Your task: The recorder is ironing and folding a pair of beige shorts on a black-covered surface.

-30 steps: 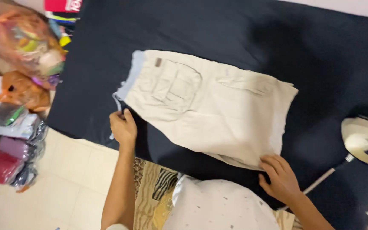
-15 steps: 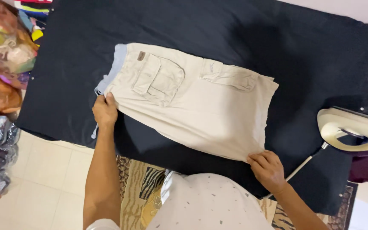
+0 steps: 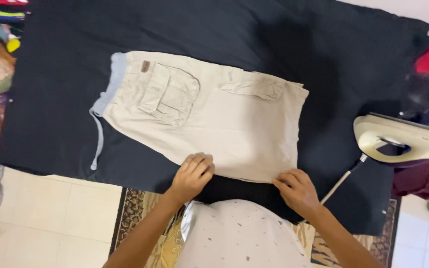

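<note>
A pair of beige cargo shorts point(image 3: 209, 124) lies flat on a dark cloth point(image 3: 323, 59) spread over the surface, waistband to the left with a pale blue drawstring point(image 3: 97, 144) trailing off it. The left hand point(image 3: 192, 174) rests on the near edge of the shorts with fingers curled, and the right hand point(image 3: 298, 191) pinches the near hem corner. A cream iron point(image 3: 403, 139) sits to the right, well apart from the shorts, its cord point(image 3: 341, 181) running toward the right hand.
</note>
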